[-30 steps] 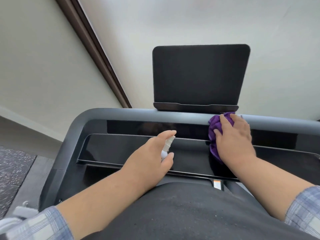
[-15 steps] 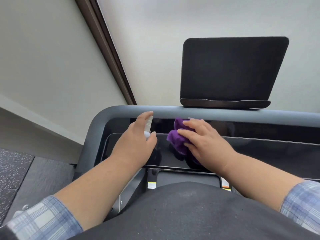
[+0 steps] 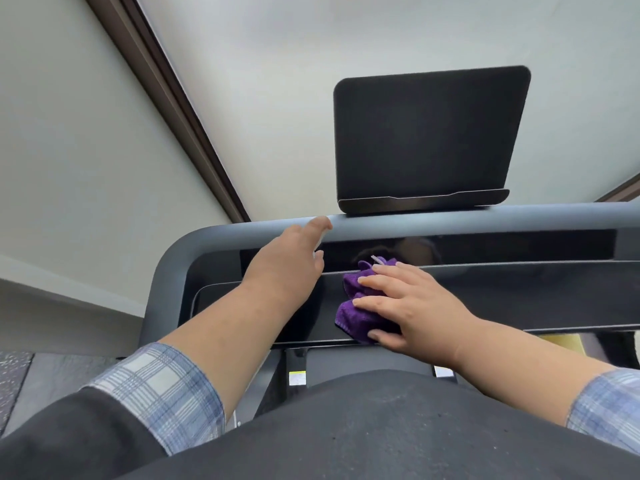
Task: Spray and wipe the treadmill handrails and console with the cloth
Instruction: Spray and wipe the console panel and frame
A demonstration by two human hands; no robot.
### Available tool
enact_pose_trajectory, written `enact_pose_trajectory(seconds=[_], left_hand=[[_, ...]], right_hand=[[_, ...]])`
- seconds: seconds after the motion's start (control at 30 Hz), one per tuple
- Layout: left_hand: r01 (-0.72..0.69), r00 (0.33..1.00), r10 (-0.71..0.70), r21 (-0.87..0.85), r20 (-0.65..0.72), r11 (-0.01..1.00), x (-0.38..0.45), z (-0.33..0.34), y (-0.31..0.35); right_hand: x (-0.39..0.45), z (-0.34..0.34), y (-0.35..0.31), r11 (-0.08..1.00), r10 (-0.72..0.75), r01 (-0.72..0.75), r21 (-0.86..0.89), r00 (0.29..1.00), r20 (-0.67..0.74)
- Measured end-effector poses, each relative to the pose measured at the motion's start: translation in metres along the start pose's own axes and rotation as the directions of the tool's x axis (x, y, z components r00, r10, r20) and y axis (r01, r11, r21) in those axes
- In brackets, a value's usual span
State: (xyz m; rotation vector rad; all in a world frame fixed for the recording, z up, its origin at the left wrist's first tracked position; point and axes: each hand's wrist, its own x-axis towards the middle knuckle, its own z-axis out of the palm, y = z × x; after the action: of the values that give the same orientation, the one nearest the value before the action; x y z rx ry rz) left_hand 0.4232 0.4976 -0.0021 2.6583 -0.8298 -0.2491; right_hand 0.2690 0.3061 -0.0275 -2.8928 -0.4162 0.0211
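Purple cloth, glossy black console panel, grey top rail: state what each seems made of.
Purple cloth: likely microfibre or terry; fuzzy, matte pile, bunched softly under the right hand.
Glossy black console panel: smooth plastic or glass, I cannot tell which; it mirrors the hand and cloth.
Grey top rail: matte, rounded, probably coated metal or plastic; only a soft sheen.

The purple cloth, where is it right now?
In the head view, the purple cloth lies bunched on the glossy black console panel, left of centre, under the right hand. The left hand is just to its left.
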Motion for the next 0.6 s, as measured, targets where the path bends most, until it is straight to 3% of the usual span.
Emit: enact_pose_trajectory(seconds=[0.17, 0.4, 0.6], left_hand=[[-0.028, 1.0, 0.028, 0.013, 0.007, 1.0, 0.003, 0.002, 0.005], [-0.237, 0.971, 0.238, 0.029, -0.036, 0.971, 0.018, 0.01, 0.051], [-0.289, 0.953, 0.282, 0.062, 0.109, 0.955, 0.051, 0.041, 0.119]], right_hand=[[-0.005, 0.001, -0.001, 0.998, 0.017, -0.016, -0.064, 1.0, 0.021], [-0.028, -0.008, 0.006, 0.963, 0.256, -0.237, -0.132, 0.955, 0.148], [-0.048, -0.014, 0.025, 0.97, 0.241, -0.229, -0.077, 0.938, 0.248]])
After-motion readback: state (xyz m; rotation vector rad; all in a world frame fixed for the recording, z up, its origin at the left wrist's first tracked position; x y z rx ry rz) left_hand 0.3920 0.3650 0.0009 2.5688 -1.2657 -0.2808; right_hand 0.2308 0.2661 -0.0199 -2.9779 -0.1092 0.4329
